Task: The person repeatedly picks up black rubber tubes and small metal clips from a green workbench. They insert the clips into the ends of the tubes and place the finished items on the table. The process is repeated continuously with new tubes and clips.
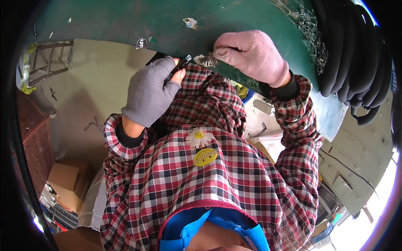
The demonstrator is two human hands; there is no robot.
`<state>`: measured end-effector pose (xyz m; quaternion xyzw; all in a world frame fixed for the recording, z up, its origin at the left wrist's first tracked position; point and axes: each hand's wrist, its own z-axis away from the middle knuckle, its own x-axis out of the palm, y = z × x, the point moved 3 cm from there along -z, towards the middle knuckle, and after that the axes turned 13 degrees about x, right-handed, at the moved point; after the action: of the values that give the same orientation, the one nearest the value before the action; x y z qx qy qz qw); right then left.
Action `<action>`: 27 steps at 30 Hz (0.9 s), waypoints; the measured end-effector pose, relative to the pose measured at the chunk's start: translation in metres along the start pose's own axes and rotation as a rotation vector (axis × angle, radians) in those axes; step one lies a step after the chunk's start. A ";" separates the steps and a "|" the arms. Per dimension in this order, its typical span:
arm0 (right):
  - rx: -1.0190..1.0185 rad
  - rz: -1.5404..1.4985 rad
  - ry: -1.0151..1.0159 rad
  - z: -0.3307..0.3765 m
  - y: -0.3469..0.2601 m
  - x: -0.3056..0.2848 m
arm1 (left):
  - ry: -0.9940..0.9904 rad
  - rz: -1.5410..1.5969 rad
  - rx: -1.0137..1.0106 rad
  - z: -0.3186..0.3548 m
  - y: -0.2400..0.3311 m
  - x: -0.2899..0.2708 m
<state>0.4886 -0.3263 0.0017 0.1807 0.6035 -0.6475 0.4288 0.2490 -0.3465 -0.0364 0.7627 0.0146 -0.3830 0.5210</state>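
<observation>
My left hand (150, 90), in a grey glove with bare fingertips, is closed around a slim black piece (181, 67) at the table's near edge. A small shiny bit shows at the tip of that piece; the rest is hidden by the hand. To its right, my right hand (253, 56), in a pink glove, hangs over the green table (125, 21) with thumb and fingers pressed together. Whatever they may pinch cannot be made out. Just left of those fingers, a small black-and-white striped patch (206, 62) lies at the table edge.
Small metal pieces (314, 42) are heaped on the table's right side, beside a bundle of thick black tubes (351, 50). Scraps (190, 22) lie on the tabletop. At the left are a brown cabinet (33, 138), a cardboard box (65, 180) and a metal frame (50, 60).
</observation>
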 end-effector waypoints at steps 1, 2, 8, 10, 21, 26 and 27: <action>0.019 0.008 0.004 -0.005 0.000 0.001 | 0.003 0.004 0.002 0.000 0.001 0.000; 0.019 -0.002 -0.006 -0.008 -0.002 -0.002 | 0.006 0.009 0.005 0.000 0.002 0.000; -0.047 0.027 -0.011 -0.017 -0.005 -0.006 | -0.001 0.060 0.027 0.000 0.009 0.000; 0.013 -0.091 -0.117 -0.018 -0.003 -0.009 | -0.007 0.054 0.043 -0.002 0.011 -0.001; -0.034 0.246 -0.223 -0.021 -0.021 -0.012 | -0.031 0.015 0.073 0.002 0.015 -0.002; -0.100 0.278 -0.280 -0.027 -0.015 -0.007 | -0.052 -0.014 0.101 0.001 0.014 -0.001; -0.068 0.300 -0.314 -0.028 -0.016 -0.007 | -0.057 -0.027 0.102 0.001 0.014 0.000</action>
<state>0.4726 -0.2995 0.0110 0.1508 0.5173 -0.5759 0.6148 0.2537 -0.3536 -0.0257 0.7767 -0.0096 -0.4118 0.4765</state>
